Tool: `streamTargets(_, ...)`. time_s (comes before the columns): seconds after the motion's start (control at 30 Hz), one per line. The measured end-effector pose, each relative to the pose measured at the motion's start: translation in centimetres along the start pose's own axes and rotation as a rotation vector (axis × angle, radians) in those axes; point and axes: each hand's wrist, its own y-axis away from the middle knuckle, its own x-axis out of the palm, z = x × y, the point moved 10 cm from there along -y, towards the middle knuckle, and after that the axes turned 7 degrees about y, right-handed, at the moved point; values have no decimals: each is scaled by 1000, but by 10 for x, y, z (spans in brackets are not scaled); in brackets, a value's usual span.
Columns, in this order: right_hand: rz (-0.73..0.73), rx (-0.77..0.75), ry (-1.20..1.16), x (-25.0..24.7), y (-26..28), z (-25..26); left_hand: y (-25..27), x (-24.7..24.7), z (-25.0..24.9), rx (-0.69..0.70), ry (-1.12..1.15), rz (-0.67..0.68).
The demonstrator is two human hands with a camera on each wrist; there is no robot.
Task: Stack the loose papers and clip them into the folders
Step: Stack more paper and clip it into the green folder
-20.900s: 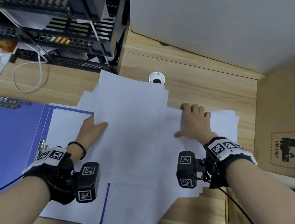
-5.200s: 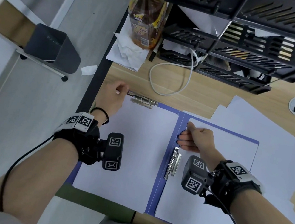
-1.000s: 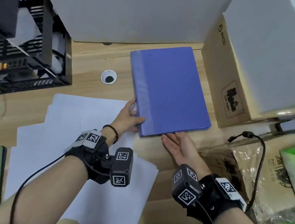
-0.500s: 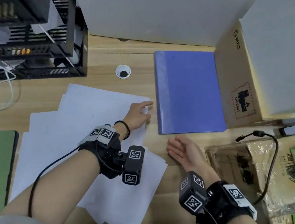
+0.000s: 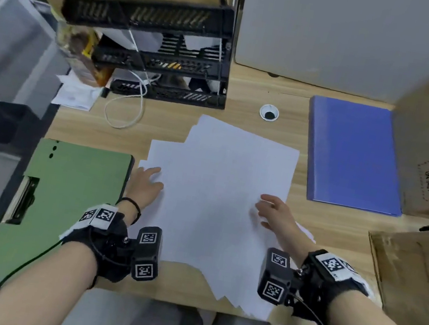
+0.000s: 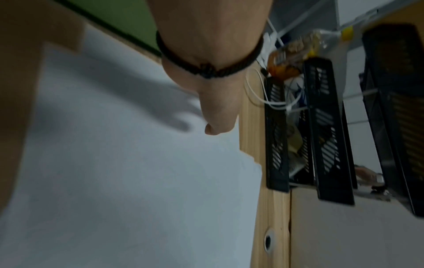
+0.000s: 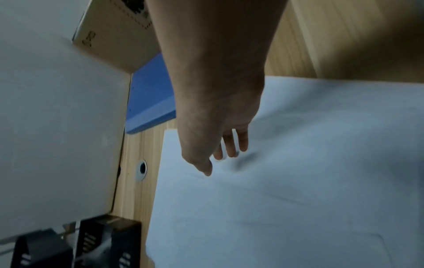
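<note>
Loose white paper sheets [image 5: 225, 193] fanned across the pale wooden counter [image 5: 276, 98], between closed green folder [image 5: 70, 194] and closed blue folder [image 5: 352, 155]; left hand [image 5: 144, 186] and right hand [image 5: 276, 213] rest on them, fingers relaxed, holding nothing.

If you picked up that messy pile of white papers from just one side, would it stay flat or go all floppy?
Probably floppy: the loose papers look like thin single sheets. They would likely slide apart too, since their edges are fanned and nothing clips them. Both the left hand and right hand lie at the pile's sides, which suits lifting it evenly.
</note>
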Motion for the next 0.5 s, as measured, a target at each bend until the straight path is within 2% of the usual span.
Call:
streamTargets(0.17,9,16,64,58,5,-7,21,-6,44,-20,-1,140)
streamTargets(0.27,5,70,8,82,5,-16,30,3,57,-22,14,216)
streamTargets(0.5,-3,141,50,111,3,-36,40,3,58,49,100,256)
